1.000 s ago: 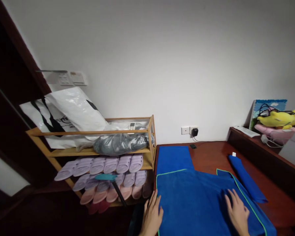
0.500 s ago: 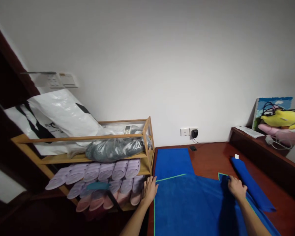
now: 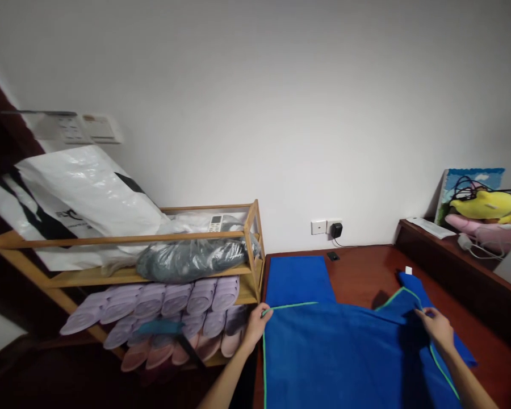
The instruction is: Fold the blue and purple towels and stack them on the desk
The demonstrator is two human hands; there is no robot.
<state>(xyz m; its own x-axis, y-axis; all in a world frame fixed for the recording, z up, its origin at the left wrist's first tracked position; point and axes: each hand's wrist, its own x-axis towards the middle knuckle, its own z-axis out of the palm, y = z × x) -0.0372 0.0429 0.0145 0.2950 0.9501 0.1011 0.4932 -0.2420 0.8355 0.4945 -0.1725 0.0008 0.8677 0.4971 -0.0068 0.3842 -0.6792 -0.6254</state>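
Observation:
A large blue cloth (image 3: 332, 352) with bright green edging is spread over the reddish-brown wooden surface. At its far left corner my left hand (image 3: 258, 325) is closed, pinching the green edge between thumb and fingers. My right hand (image 3: 438, 328) grips the cloth's far right part, which is raised and creased there, with a shadow beneath. Beyond the left corner lies a flat, folded blue cloth (image 3: 298, 278), partly under the large one. A narrow folded blue cloth (image 3: 413, 282) with a white tag lies at the right, partly covered by the raised corner and my right hand.
Left of the surface stands a wooden shoe rack (image 3: 251, 227) with lilac slippers (image 3: 151, 301), a white plastic bag (image 3: 89, 193) and a remote control (image 3: 215, 223). A black plug (image 3: 336, 230) sits in the wall socket. A raised ledge (image 3: 434, 255) on the right carries a yellow plush toy (image 3: 489, 205).
My right hand has moved right and drawn the cloth's far right corner up and over the narrow folded cloth. My left hand now pinches the left corner. The view has shifted slightly.

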